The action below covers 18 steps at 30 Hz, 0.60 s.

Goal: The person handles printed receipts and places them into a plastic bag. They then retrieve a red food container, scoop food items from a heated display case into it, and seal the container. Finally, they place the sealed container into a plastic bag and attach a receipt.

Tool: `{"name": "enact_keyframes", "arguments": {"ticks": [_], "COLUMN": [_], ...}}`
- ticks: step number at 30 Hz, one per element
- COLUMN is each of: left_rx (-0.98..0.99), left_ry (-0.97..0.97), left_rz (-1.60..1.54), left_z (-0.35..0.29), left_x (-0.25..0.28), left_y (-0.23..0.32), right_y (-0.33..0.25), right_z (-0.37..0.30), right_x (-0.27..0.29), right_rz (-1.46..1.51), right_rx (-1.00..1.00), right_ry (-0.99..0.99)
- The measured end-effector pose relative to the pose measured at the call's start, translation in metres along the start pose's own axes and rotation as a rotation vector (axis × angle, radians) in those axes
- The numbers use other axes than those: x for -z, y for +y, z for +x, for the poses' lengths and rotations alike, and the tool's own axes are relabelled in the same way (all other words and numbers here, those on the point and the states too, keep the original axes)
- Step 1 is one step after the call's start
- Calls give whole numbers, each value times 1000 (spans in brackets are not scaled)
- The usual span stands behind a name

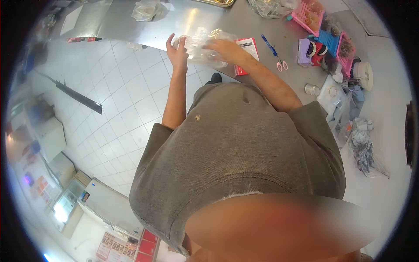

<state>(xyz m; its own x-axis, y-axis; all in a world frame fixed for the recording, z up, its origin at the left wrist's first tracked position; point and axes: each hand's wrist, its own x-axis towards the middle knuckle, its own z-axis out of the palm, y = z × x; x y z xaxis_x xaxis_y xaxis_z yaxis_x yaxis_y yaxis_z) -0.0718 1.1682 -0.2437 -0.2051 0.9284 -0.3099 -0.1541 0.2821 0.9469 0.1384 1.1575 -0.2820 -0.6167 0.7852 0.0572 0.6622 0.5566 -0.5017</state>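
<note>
A clear, crinkled plastic bag is spread between my hands at the near edge of the steel counter. My left hand grips its left side, the thumb and a finger pointing up around the film. From the right, my right hand reaches over the bag and holds the film at the fingertips, which are partly hidden in its folds. Something yellowish shows at the bag's far side, too unclear to name. Just right of my right hand lies a red-and-white printed pad or box, partly covered by my forearm.
On the steel counter lie another plastic bag, a blue pen and pink-handled scissors. To the right stand pink baskets, a blue basket, tape rolls and a small jar. Tiled floor shows at left.
</note>
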Motion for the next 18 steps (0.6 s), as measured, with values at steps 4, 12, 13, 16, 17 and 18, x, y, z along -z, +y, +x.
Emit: {"name": "enact_keyframes", "arguments": {"ticks": [4,12,13,16,17,18], "left_rx": [-11,241,281,414,469,518], "left_ry": [4,-131,-178,-350,-442,-537], "left_rz": [-20,-217,-277,-458,-515,-571], "left_z": [4,25,30,47,56,62], "left_x": [9,3,1,-1,-2,-5], "left_y": [-12,-17,-19,-42,-54,-61], "right_y": [22,21,23,12,-2,-12], "right_z": [-53,-93,-94,-96,-86,-77], "right_x": [-11,-20,-14,19,39,53], "right_rz": [190,148,124,-28,-131,-235], "right_rx": [-518,-1230,-1077,-615,-475,-330], "right_ry": [14,339,454,700,735,770]}}
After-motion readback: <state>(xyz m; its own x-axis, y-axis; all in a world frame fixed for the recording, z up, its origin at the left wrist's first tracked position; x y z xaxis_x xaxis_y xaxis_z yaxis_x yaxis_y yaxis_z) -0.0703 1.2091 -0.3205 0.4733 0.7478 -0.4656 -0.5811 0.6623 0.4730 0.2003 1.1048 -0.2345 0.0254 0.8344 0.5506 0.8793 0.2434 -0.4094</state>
